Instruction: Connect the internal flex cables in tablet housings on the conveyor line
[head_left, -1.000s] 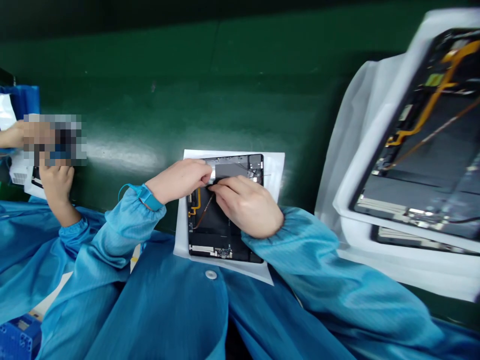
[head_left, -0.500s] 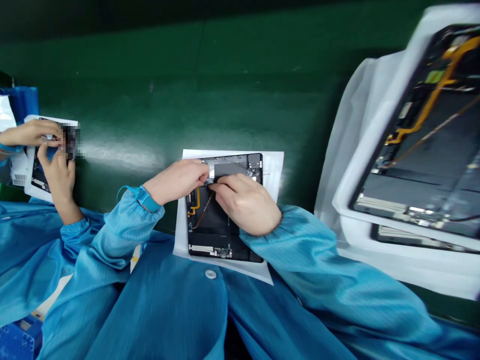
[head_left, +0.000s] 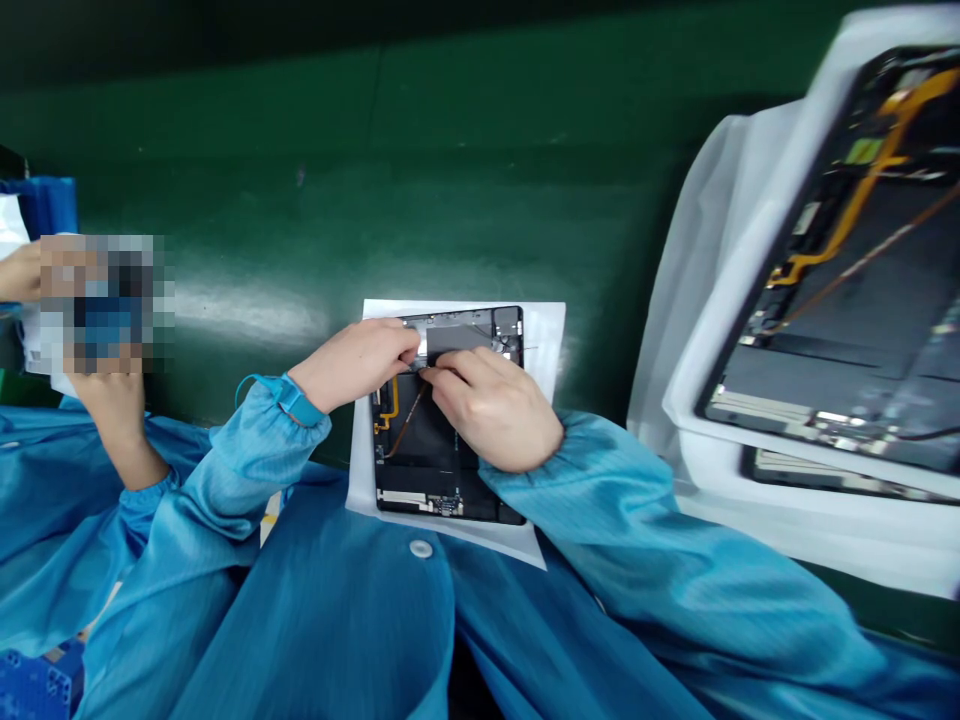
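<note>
In front of me lies an opened tablet (head_left: pixel 480 485), its inner parts showing, on a sheet of white paper (head_left: pixel 546 360). My left hand (head_left: pixel 356 360) comes in over its upper left edge, fingertips pinched beside a small silvery piece (head_left: pixel 421 343). Reaching in from the right, my right hand (head_left: pixel 495 405) has thumb and fingers closed at nearly the same spot. What the fingertips hold, if anything, is hidden. An orange flex cable (head_left: pixel 394 396) shows below the left hand, and a thin brown cable (head_left: pixel 406 424) runs diagonally beside it.
At the right, white foam trays (head_left: pixel 694 385) hold more opened tablets (head_left: pixel 862 300), one above another. To my left, a co-worker's hand (head_left: pixel 112 400) is partly covered by pixelation. A blue crate (head_left: pixel 41 685) stands at the lower left. The table (head_left: pixel 487 220) is green.
My hands keep almost the same pinch over the tablet; the fingertips shift only very slightly. The co-worker's hands are now mostly hidden by pixelation.
</note>
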